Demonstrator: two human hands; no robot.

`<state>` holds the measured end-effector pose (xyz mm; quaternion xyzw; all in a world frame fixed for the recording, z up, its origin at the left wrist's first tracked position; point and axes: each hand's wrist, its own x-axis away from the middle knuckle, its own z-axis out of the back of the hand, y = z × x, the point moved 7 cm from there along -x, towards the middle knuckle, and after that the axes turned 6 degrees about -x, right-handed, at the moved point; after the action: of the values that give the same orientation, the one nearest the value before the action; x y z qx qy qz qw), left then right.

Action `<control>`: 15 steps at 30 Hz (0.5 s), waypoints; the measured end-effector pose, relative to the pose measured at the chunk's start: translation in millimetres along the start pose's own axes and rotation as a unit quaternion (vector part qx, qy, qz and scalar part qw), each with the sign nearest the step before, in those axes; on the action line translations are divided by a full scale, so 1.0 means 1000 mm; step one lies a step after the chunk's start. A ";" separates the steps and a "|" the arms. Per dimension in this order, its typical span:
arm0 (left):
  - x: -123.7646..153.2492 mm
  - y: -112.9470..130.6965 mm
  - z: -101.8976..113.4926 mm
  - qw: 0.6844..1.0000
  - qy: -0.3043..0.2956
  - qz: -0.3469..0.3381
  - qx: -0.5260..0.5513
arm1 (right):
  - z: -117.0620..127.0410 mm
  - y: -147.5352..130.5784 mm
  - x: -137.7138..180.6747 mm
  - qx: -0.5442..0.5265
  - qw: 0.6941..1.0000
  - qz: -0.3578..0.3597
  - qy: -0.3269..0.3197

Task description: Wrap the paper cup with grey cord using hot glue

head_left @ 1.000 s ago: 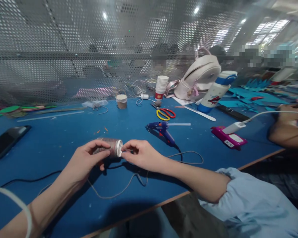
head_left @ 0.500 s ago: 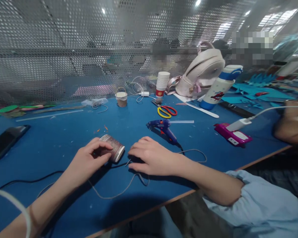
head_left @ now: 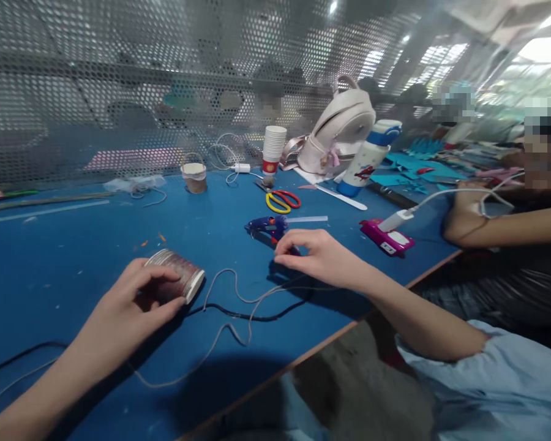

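Note:
My left hand (head_left: 135, 303) grips a string-wrapped paper cup (head_left: 180, 280) that lies on its side on the blue table (head_left: 73, 257). A thin grey cord (head_left: 239, 306) runs from the cup across the table to my right hand (head_left: 319, 257). The fingers of that hand are pinched on the cord, pulling it out to the right. A blue hot glue gun (head_left: 266, 226) lies just beyond my right hand, its black cable (head_left: 239, 315) trailing beneath the grey cord.
Yellow-and-red scissors (head_left: 282, 200), a stack of paper cups (head_left: 273, 149), a small wrapped cup (head_left: 193, 176), a pink bag (head_left: 337, 131) and a white-blue bottle (head_left: 370, 156) stand farther back. A pink device (head_left: 386, 236) lies at right. Another person's arm (head_left: 500, 223) rests at the right edge.
My right hand left the cup's rim, took the cord and pulled it away to the right. My left hand set the cup down on its side. The view swung right.

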<state>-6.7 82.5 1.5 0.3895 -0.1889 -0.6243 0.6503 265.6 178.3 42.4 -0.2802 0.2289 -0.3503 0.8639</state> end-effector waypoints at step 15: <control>0.000 0.008 -0.004 0.999 0.035 0.006 -0.018 | -0.026 0.062 -0.056 -0.031 0.978 -0.204 -0.015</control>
<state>1.9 82.7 4.6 0.3982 -0.1574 -0.6096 0.6671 243.0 248.2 -5.6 -0.3526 0.1643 -0.5080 0.7685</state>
